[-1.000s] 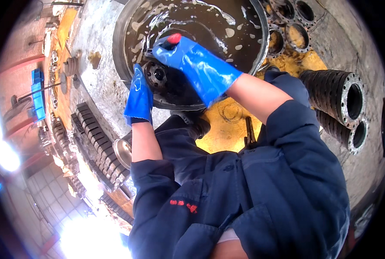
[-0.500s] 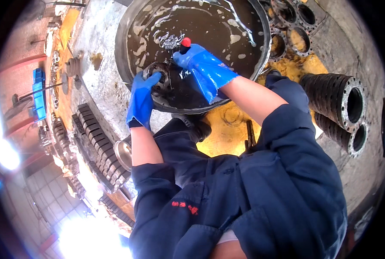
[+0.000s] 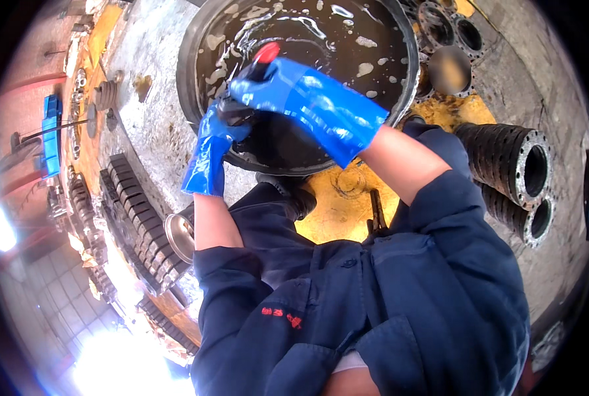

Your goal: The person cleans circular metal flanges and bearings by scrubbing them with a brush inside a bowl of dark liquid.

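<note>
Both my hands wear blue rubber gloves. My right hand (image 3: 271, 82) is closed round a tool with a black handle and a red end (image 3: 267, 53); its working end is hidden. My left hand (image 3: 216, 135) grips a dark round metal part (image 3: 235, 111), mostly covered by the gloves. The two hands meet at this part, above the near left side of a wide black basin (image 3: 186, 86). Dark liquid (image 3: 321, 72) with patches of foam lies in the basin.
Blackened flanged rings (image 3: 436, 30) stand at the far right. Stacks of flanged metal rings (image 3: 506, 162) lie at the right. Left of me are a row of dark metal blocks (image 3: 142, 221), a silver bowl-shaped piece (image 3: 179, 237) and a blue box (image 3: 51, 135). Yellow floor (image 3: 337, 204) shows below the basin.
The metal part has come up and left with my left hand, and its ring face no longer shows. My right hand has moved left with the tool, closer over the part.
</note>
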